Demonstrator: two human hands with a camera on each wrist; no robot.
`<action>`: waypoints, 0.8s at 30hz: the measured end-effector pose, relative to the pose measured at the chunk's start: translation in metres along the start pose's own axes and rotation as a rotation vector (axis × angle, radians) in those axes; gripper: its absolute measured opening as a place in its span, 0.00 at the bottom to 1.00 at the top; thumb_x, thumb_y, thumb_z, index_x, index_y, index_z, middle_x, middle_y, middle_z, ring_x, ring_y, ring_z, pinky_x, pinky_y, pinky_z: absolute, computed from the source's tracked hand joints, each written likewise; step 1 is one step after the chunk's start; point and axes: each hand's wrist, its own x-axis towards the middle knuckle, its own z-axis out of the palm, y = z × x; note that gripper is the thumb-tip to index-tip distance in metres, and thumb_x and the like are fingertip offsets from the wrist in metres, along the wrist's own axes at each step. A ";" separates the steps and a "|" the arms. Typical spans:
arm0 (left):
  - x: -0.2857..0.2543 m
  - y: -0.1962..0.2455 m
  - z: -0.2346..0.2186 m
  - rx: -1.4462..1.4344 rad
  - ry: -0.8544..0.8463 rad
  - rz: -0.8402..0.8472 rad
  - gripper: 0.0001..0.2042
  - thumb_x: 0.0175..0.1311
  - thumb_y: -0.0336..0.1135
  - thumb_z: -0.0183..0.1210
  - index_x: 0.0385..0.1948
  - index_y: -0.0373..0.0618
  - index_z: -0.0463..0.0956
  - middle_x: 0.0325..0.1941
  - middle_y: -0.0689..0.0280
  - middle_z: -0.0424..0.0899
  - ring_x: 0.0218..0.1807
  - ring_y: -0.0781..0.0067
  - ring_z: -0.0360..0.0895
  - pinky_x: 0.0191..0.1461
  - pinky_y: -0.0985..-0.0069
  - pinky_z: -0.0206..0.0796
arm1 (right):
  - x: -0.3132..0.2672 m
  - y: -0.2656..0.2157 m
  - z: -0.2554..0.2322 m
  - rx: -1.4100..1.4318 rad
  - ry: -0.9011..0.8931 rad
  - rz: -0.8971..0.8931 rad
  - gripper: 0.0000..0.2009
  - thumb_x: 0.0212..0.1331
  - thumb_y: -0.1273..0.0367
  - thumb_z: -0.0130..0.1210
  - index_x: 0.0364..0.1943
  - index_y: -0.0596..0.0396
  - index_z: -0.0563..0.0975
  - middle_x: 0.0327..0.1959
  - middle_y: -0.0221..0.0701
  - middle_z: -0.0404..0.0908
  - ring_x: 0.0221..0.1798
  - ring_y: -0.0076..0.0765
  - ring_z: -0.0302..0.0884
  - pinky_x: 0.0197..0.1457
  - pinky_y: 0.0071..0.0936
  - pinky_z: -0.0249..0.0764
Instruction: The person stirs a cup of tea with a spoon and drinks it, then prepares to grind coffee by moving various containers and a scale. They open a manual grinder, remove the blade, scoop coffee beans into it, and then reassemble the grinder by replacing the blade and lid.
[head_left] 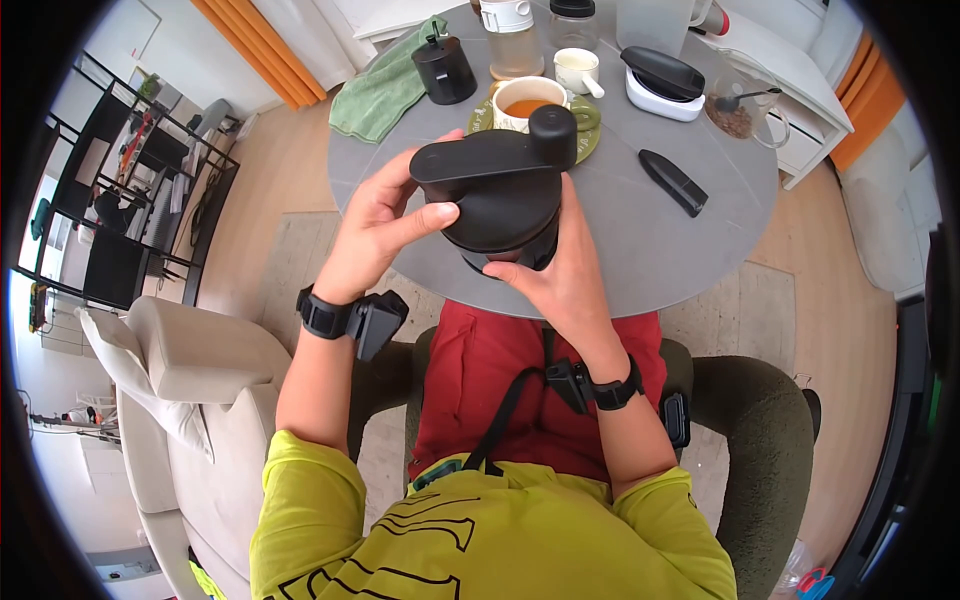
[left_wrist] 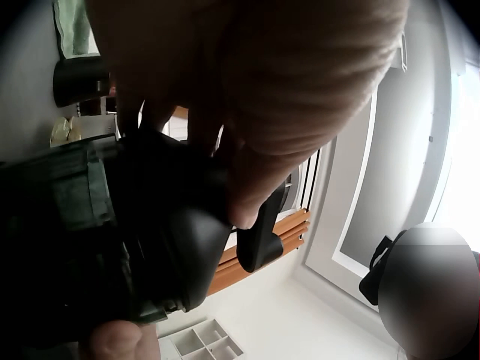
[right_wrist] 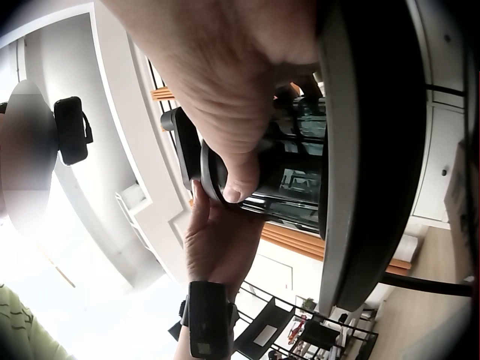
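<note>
A black grinder (head_left: 500, 205) with a flat crank arm and round knob on top is held up over the table's near edge. My left hand (head_left: 385, 215) grips its upper part from the left, thumb against the side just under the crank. Lower down, my right hand (head_left: 568, 270) holds the body from the right, thumb across the front. In the left wrist view the grinder's dark lid (left_wrist: 180, 225) lies under the fingers of my left hand (left_wrist: 247, 90). The right wrist view shows its clear, glossy lower container (right_wrist: 300, 180) beside my right hand (right_wrist: 217, 97).
Behind the grinder, a cup (head_left: 515, 103) of orange-brown drink stands on a green saucer (head_left: 588, 140). Around it are a black pot (head_left: 444, 70) by a green cloth (head_left: 375, 95), a small cream pitcher (head_left: 576, 72), a black handheld device (head_left: 673, 183) and a glass jug (head_left: 735, 112) holding brown contents.
</note>
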 end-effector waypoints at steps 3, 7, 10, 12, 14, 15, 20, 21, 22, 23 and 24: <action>-0.005 0.007 0.009 0.053 0.084 0.001 0.24 0.59 0.30 0.64 0.59 0.40 0.71 0.59 0.65 0.76 0.62 0.71 0.69 0.68 0.69 0.57 | 0.000 0.000 0.000 0.012 -0.013 0.002 0.54 0.37 0.60 0.75 0.69 0.61 0.52 0.65 0.50 0.63 0.65 0.56 0.64 0.66 0.42 0.64; -0.006 0.022 0.023 -0.058 0.256 0.029 0.21 0.60 0.30 0.64 0.56 0.40 0.73 0.52 0.66 0.80 0.57 0.73 0.72 0.62 0.72 0.64 | 0.001 -0.003 -0.001 0.001 -0.021 0.035 0.54 0.38 0.59 0.75 0.70 0.61 0.52 0.65 0.50 0.63 0.65 0.56 0.64 0.66 0.42 0.64; -0.009 0.031 0.030 0.108 0.384 0.078 0.20 0.59 0.30 0.64 0.54 0.38 0.75 0.50 0.64 0.80 0.55 0.74 0.73 0.58 0.76 0.67 | 0.000 -0.001 -0.001 -0.013 -0.020 0.029 0.55 0.39 0.58 0.75 0.70 0.61 0.51 0.65 0.50 0.63 0.65 0.56 0.64 0.66 0.42 0.64; -0.014 0.030 0.032 0.116 0.395 0.068 0.19 0.59 0.30 0.64 0.53 0.38 0.75 0.50 0.64 0.80 0.55 0.74 0.73 0.58 0.76 0.67 | 0.000 -0.001 -0.001 -0.014 -0.020 0.031 0.55 0.39 0.58 0.75 0.70 0.61 0.51 0.65 0.50 0.63 0.65 0.56 0.64 0.66 0.42 0.64; -0.016 0.027 0.032 0.123 0.407 0.059 0.19 0.59 0.30 0.64 0.53 0.38 0.75 0.50 0.65 0.80 0.55 0.75 0.73 0.58 0.76 0.67 | -0.001 -0.001 -0.001 -0.017 -0.020 0.032 0.55 0.39 0.58 0.75 0.70 0.61 0.51 0.65 0.50 0.63 0.65 0.55 0.64 0.66 0.41 0.64; -0.016 0.025 0.032 0.120 0.413 0.058 0.19 0.59 0.30 0.64 0.53 0.38 0.75 0.49 0.65 0.80 0.55 0.75 0.73 0.58 0.76 0.67 | -0.001 -0.001 -0.001 -0.022 -0.018 0.031 0.55 0.39 0.58 0.75 0.70 0.61 0.51 0.65 0.50 0.63 0.66 0.55 0.64 0.66 0.41 0.64; -0.016 0.017 0.036 0.107 0.382 0.018 0.19 0.59 0.30 0.65 0.52 0.38 0.76 0.48 0.66 0.81 0.53 0.76 0.73 0.58 0.76 0.66 | 0.000 -0.002 -0.001 -0.001 -0.020 0.035 0.55 0.39 0.59 0.75 0.70 0.61 0.51 0.65 0.50 0.63 0.66 0.55 0.64 0.66 0.41 0.63; -0.015 0.015 0.037 0.119 0.383 0.022 0.18 0.59 0.30 0.65 0.51 0.37 0.76 0.47 0.66 0.81 0.53 0.76 0.73 0.58 0.76 0.65 | -0.001 -0.002 -0.001 -0.008 -0.019 0.031 0.54 0.39 0.59 0.75 0.70 0.61 0.51 0.65 0.50 0.63 0.66 0.55 0.64 0.66 0.42 0.63; -0.015 0.013 0.038 0.131 0.384 0.027 0.18 0.59 0.30 0.65 0.51 0.37 0.76 0.47 0.66 0.81 0.52 0.76 0.73 0.59 0.77 0.64 | -0.001 -0.001 -0.001 -0.014 -0.017 0.028 0.54 0.39 0.59 0.75 0.70 0.61 0.51 0.65 0.50 0.63 0.66 0.55 0.64 0.66 0.42 0.63; -0.014 0.012 0.039 0.144 0.383 0.030 0.18 0.59 0.31 0.65 0.51 0.37 0.76 0.46 0.67 0.81 0.52 0.77 0.73 0.59 0.77 0.63 | 0.000 -0.001 -0.001 -0.015 -0.016 0.029 0.54 0.39 0.59 0.75 0.70 0.61 0.51 0.65 0.50 0.63 0.66 0.55 0.64 0.66 0.42 0.63; -0.014 0.013 0.039 0.144 0.382 0.030 0.18 0.59 0.31 0.65 0.51 0.37 0.76 0.46 0.67 0.81 0.52 0.77 0.73 0.59 0.77 0.63 | 0.000 -0.001 -0.001 -0.021 -0.007 0.023 0.54 0.38 0.63 0.75 0.70 0.59 0.51 0.65 0.48 0.65 0.66 0.52 0.65 0.66 0.40 0.64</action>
